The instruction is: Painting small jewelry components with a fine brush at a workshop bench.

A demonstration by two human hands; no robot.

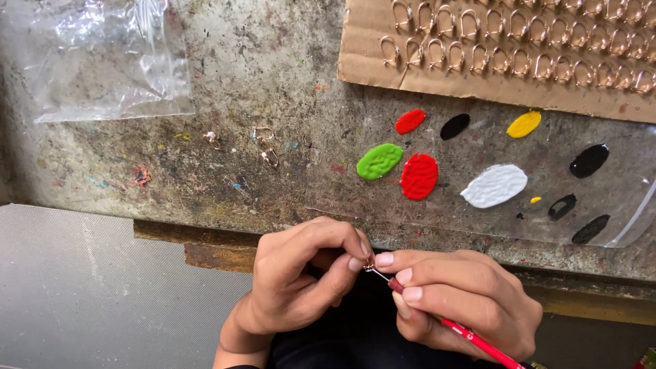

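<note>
The left hand (304, 277) is curled almost shut, thumb and forefinger pinching a tiny metal earring piece (369, 263) at their tips. The right hand (465, 301) is closed in a pen grip on a thin red-handled brush (471, 336), its fine tip touching the piece right between the 2 hands.

The piece is so small that a slip of the pinch could drop it into the dark lap below the hands, I think, and a shaky stroke could smear paint onto the fingertips.

Beyond the hands, glossy oval paint blobs sit on a clear plastic sheet (618, 205) — the red blob (419, 176) and green blob (379, 161) nearest. Farther off, a rough cardboard strip (362, 61) holds rows of looped hooks, and 2 loose hooks (266, 147) lie on the pitted, stained bench (273, 68).
</note>
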